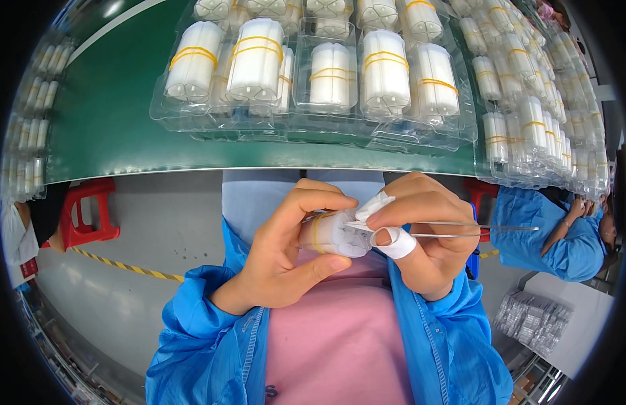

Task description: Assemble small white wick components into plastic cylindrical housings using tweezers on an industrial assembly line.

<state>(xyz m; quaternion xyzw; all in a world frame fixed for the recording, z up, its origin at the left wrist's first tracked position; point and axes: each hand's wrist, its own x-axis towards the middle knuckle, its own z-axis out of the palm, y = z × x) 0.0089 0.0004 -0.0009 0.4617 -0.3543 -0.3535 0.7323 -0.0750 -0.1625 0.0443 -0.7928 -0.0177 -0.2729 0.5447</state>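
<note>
My left hand (276, 253) is wrapped round a bundle of white and clear tubes (320, 234), bound with a yellow rubber band and held sideways above my lap. The bundle's clear end faces my right hand (431, 226). That hand is closed on metal tweezers (508, 227), whose thin shafts stick out to the right. A crumpled white wipe (376, 205) is pinched in the same fingers, against the bundle's end. White tape (396, 243) circles one finger of the right hand. The fingers hide where the tweezers meet the bundle.
Beyond my hands, a clear plastic tray (259, 128) of similar banded bundles stands on the green table (104, 128). More filled trays (522, 169) stack up at the right. Red stools (90, 212) and co-workers in blue (549, 233) and white sleeves flank me.
</note>
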